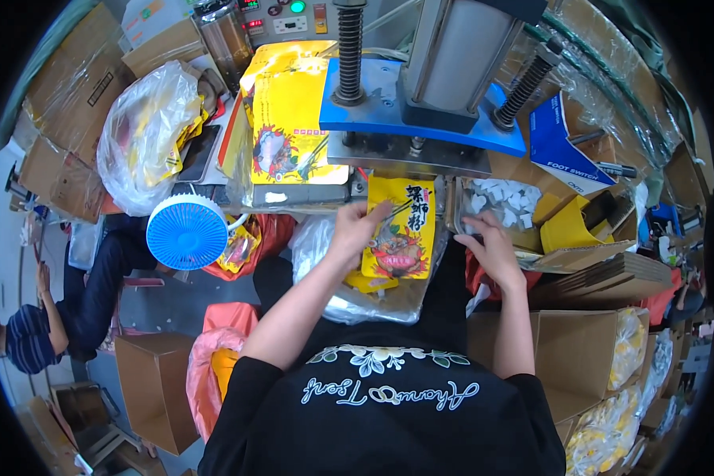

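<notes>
Cluttered packing bench (309, 208) under a blue-plated press (420, 119), brown cartons all round. The left hand (355, 230) has its grip closed on a yellow printed pouch (401, 230) at centre. The right hand (492, 246), fingers loosely spread and grasping nothing, rests beside a tray of white sachets (500, 205). Yellow pouches (293, 119) lie stacked far left.

Grey concrete floor (174, 305), lower left. Cardboard boxes (63, 87) stacked upper left w/ more boxes (587, 349) at right. Blue round fan (187, 232) nr bench edge. Clear plastic sheeting (611, 71) upper right. Second person (32, 333) seated far left. Even, bright light.
</notes>
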`<state>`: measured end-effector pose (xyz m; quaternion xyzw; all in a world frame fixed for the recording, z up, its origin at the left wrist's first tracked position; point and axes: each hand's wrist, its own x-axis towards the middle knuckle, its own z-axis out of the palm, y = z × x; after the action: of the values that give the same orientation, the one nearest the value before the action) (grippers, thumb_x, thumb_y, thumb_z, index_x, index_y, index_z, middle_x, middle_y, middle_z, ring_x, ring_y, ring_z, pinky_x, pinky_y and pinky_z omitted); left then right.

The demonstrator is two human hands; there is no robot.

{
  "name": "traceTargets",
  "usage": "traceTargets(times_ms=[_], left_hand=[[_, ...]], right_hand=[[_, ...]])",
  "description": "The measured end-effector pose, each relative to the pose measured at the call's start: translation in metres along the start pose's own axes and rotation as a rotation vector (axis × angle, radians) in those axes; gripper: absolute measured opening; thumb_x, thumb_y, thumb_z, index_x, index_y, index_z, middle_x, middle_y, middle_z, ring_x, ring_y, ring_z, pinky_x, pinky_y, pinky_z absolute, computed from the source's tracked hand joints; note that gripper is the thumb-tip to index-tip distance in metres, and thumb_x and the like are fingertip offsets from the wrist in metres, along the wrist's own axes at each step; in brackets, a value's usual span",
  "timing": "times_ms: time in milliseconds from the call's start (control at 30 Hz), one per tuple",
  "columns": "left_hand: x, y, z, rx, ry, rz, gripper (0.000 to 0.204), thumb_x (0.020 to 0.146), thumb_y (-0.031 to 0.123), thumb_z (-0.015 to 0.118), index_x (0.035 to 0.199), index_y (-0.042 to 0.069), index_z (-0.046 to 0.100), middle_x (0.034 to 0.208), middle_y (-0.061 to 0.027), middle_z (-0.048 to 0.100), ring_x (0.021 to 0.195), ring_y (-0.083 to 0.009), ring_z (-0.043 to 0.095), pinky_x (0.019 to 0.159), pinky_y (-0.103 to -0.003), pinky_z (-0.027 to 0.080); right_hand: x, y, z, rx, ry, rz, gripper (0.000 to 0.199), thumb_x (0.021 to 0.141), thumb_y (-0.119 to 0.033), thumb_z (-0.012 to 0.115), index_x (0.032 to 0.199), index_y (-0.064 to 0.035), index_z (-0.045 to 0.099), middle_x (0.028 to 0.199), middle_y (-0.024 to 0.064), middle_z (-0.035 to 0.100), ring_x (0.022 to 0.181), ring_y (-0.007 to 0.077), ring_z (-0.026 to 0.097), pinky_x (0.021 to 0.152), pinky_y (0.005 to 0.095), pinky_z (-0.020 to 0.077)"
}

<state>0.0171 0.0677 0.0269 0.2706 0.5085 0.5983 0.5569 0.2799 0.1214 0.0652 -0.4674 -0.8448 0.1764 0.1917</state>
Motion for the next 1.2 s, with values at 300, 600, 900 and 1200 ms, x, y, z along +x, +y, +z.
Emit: traceTargets(times_ms=[300,600,900,1200], left_hand=[[-0.007,0.024,-0.092,1.419,0.374,0.823,0.043,0.081,0.023,0.071,0.122,0.015,0.061,0.13,-0.0096,0.056,0.131,-0.0302,0.043,0.112,-0.051,0.017],[-0.051,0.032,-0.059,0.621,0.146,0.556,0.008,0.081,0.001,0.071,0.089,0.0,0.069,0.079,-0.0025,0.064,0.074,-0.007,0.057,0.065,-0.022,0.043],[-0.07,-0.019,-0.04,0.657,-0.216,0.223,0.021,0.087,0.018,0.07,0.089,-0.003,0.07,0.076,-0.0041,0.064,0.07,-0.0062,0.056,0.064,-0.023,0.044],[-0.014,-0.001,0.002,0.096,0.012,0.006,0.028,0.089,0.019,0.068,0.098,-0.008,0.068,0.09,-0.0098,0.07,0.073,-0.01,0.064,0.065,-0.023,0.05]], right_hand=[[-0.006,0.036,0.002,0.616,0.192,0.199,0.018,0.093,-0.007,0.055,0.108,-0.0022,0.062,0.102,0.0027,0.062,0.083,0.0086,0.055,0.073,0.0212,0.0442],[0.017,-0.041,-0.005,0.433,0.224,-0.004,0.017,0.084,-0.007,0.068,0.099,-0.001,0.066,0.088,0.006,0.064,0.079,0.0149,0.056,0.073,0.0277,0.0448],[0.026,-0.078,0.0,0.45,-0.275,-0.255,0.02,0.079,-0.014,0.073,0.095,-0.0029,0.068,0.088,0.0091,0.066,0.085,0.0223,0.062,0.073,0.0324,0.0475],[0.037,-0.013,-0.011,0.26,0.329,0.125,0.029,0.088,-0.018,0.066,0.111,-0.0006,0.065,0.092,0.0118,0.069,0.081,0.0186,0.065,0.074,0.0308,0.0506]])
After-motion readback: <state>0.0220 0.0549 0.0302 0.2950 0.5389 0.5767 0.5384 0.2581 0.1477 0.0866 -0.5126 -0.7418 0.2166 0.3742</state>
